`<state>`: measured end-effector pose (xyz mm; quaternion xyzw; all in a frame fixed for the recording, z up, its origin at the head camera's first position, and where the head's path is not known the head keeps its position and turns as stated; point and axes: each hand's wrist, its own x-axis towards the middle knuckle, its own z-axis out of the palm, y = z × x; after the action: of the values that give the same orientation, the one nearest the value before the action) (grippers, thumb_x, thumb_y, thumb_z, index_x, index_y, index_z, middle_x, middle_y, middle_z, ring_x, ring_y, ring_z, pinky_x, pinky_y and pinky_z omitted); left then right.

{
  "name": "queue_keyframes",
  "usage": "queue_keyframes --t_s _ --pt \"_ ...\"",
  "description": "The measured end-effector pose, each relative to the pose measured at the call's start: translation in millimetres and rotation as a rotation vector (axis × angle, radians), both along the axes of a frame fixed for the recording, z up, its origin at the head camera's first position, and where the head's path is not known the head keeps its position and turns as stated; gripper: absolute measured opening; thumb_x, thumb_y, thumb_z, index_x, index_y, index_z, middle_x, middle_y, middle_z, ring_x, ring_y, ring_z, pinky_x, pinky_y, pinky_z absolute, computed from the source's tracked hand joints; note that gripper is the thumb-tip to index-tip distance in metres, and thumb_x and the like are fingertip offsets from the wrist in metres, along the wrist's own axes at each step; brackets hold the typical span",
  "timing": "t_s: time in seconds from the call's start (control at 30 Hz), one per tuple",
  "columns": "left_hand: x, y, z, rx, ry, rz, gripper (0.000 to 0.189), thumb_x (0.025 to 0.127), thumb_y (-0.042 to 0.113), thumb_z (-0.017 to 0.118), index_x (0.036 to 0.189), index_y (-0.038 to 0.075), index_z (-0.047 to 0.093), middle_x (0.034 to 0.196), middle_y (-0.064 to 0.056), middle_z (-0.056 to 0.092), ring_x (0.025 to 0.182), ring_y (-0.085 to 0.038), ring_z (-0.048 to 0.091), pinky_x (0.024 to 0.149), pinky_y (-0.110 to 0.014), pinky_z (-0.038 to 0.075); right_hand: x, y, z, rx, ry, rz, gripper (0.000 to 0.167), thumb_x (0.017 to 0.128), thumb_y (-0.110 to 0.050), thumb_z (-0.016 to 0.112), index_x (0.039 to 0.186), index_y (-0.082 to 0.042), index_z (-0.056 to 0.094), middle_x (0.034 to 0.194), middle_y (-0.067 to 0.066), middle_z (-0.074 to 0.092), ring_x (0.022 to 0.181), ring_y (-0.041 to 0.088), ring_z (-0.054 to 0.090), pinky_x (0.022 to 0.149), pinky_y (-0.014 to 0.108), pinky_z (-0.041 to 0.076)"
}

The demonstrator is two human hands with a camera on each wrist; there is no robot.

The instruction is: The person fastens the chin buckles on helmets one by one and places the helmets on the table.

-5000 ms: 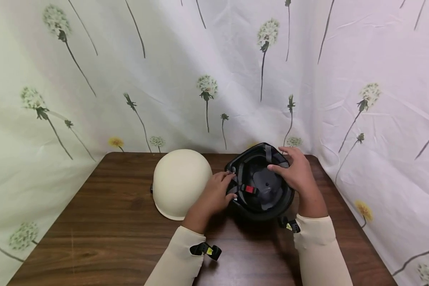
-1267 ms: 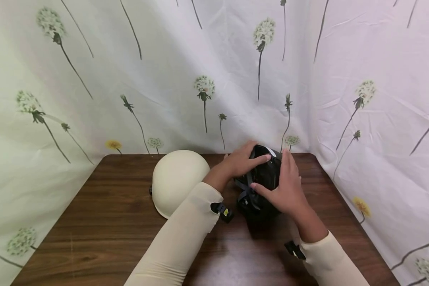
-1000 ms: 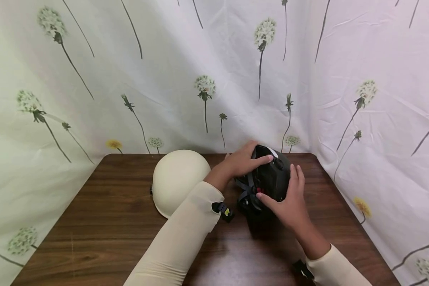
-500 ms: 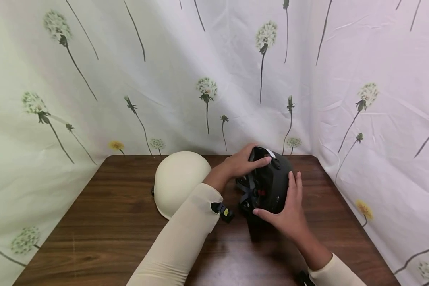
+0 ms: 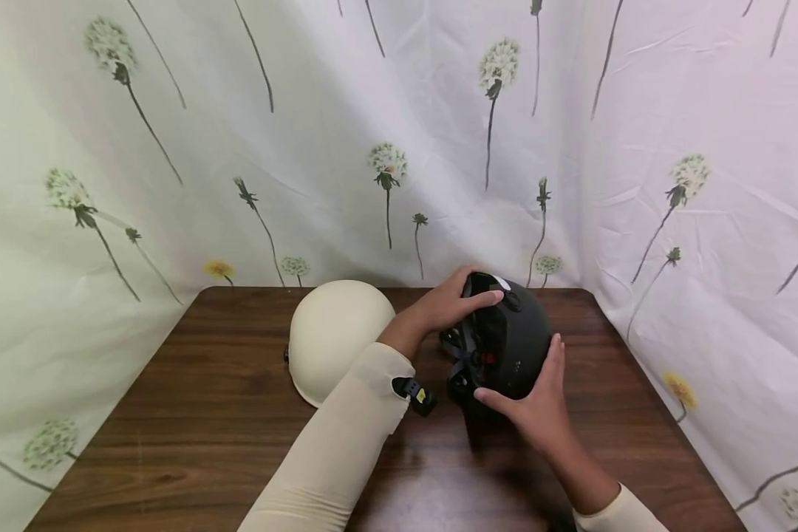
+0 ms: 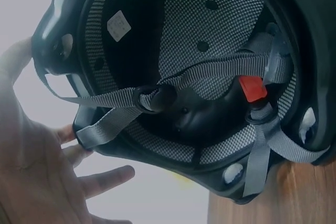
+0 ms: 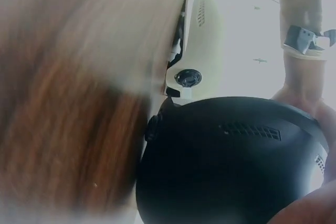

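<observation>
A black helmet (image 5: 528, 347) stands tilted on its side at the table's right, its opening facing left and its dome facing right. Grey chin straps (image 6: 210, 72) with a red buckle (image 6: 253, 88) cross its inside. My left hand (image 5: 448, 301) grips the far rim, its thumb on the shell near a round vent. With the thumb on the near rim and the fingers along the dome, my right hand (image 5: 539, 406) holds the helmet from the near right. The right wrist view shows the smooth shell (image 7: 220, 166) and part of the right hand.
A cream helmet (image 5: 339, 336) sits dome up just left of the black one, partly behind my left forearm. The brown wooden table (image 5: 193, 414) meets a flower-printed cloth (image 5: 306, 133) at its back and sides.
Earlier the black helmet's inside faced up; now it is turned onto its side, dome to the right. My left hand moved to the far rim, my right hand slid nearer. The cream helmet stayed.
</observation>
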<state>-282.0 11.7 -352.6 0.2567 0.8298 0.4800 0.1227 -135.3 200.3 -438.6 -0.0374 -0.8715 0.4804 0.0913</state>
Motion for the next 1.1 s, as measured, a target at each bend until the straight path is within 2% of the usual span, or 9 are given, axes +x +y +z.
queue_keyframes --t_s 0.13,0.27,0.5,0.67,0.8,0.97,1.1 --pt "-0.3 -0.3 -1.4 0.02 -0.008 0.007 0.088 0.096 0.067 0.062 0.162 0.019 0.029 0.158 -0.009 0.042 0.139 -0.027 0.048 0.112 -0.052 0.043 -0.2 1 0.1 -0.074 -0.017 0.01 0.145 0.08 -0.047 0.092 0.161 -0.037 -0.028 0.174 0.003 -0.021 0.161 0.033 -0.007 0.123 0.068 0.015" --pt "1.4 -3.7 -2.5 0.023 -0.032 0.024 0.092 0.095 0.066 0.062 0.165 0.02 0.026 0.162 -0.01 0.04 0.142 -0.03 0.047 0.113 -0.055 0.042 0.3 -3 -1.1 -0.121 -0.003 0.018 0.146 0.079 -0.042 0.093 0.163 -0.037 -0.025 0.174 0.004 -0.018 0.161 0.031 -0.007 0.124 0.067 0.013" --pt "2.1 -6.1 -1.0 0.003 -0.017 0.022 0.091 0.095 0.065 0.064 0.166 0.022 0.026 0.163 -0.01 0.039 0.145 -0.03 0.044 0.115 -0.056 0.04 6.0 -13 0.0 -0.121 0.044 -0.009 0.148 0.075 -0.037 0.096 0.164 -0.037 -0.023 0.175 0.006 -0.015 0.16 0.032 -0.003 0.123 0.068 0.015" --pt "6.0 -12.3 1.3 0.025 -0.047 -0.008 0.091 0.097 0.058 0.064 0.168 0.023 0.021 0.17 -0.009 0.028 0.154 -0.031 0.034 0.12 -0.056 0.033 10.8 -16 -0.4 -0.062 0.11 -0.027 0.152 0.072 -0.034 0.099 0.166 -0.032 -0.019 0.175 0.008 -0.014 0.16 0.036 0.0 0.119 0.071 0.022" --pt "7.2 -20.7 -0.4 0.052 -0.063 -0.038 0.088 0.098 0.052 0.064 0.168 0.023 0.019 0.17 -0.009 0.027 0.154 -0.032 0.035 0.12 -0.057 0.033 12.7 -17 -1.3 0.029 0.183 -0.054 0.154 0.067 -0.031 0.101 0.168 -0.028 -0.014 0.175 0.012 -0.012 0.16 0.041 0.004 0.114 0.073 0.028" --pt "5.2 -27.7 -6.6 0.104 -0.066 -0.072 0.086 0.098 0.048 0.064 0.168 0.023 0.02 0.168 -0.01 0.031 0.152 -0.03 0.036 0.12 -0.055 0.033 14.1 -19 -2.2 0.1 0.225 -0.071 0.154 0.065 -0.032 0.102 0.169 -0.026 -0.011 0.175 0.014 -0.011 0.159 0.046 0.007 0.111 0.073 0.033" --pt "4.6 -32.9 -13.4 0.144 -0.073 -0.095 0.086 0.098 0.04 0.066 0.168 0.023 0.019 0.171 -0.006 0.025 0.152 -0.026 0.036 0.121 -0.052 0.032 15.9 -21 -4.3 0.165 0.285 -0.094 0.155 0.061 -0.032 0.104 0.17 -0.023 -0.005 0.175 0.015 -0.01 0.159 0.046 0.005 0.11 0.073 0.035"
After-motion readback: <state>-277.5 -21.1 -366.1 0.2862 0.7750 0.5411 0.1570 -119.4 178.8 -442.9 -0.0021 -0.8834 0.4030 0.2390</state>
